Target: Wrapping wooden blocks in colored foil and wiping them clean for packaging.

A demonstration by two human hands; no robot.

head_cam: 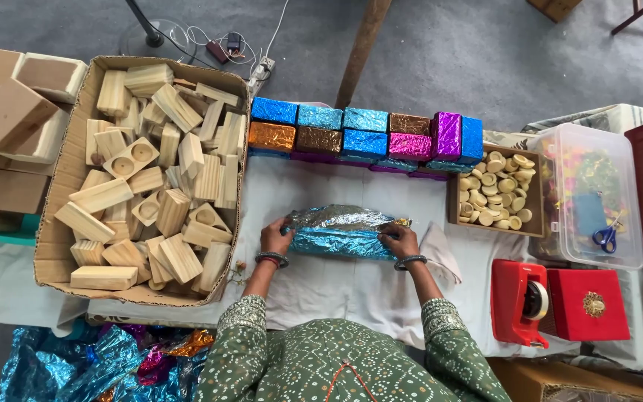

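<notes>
A block partly wrapped in shiny blue foil paper lies on the white cloth in front of me. My left hand presses the foil at the block's left end. My right hand grips the foil at its right end. Both wrists wear dark bangles. The wood under the foil is hidden.
A cardboard box of plain wooden blocks sits at left. Foil-wrapped blocks in blue, copper and purple are stacked behind. At right are a small box of wooden discs, a clear plastic tub with scissors, a red tape dispenser and a red box. Loose foil sheets lie at bottom left.
</notes>
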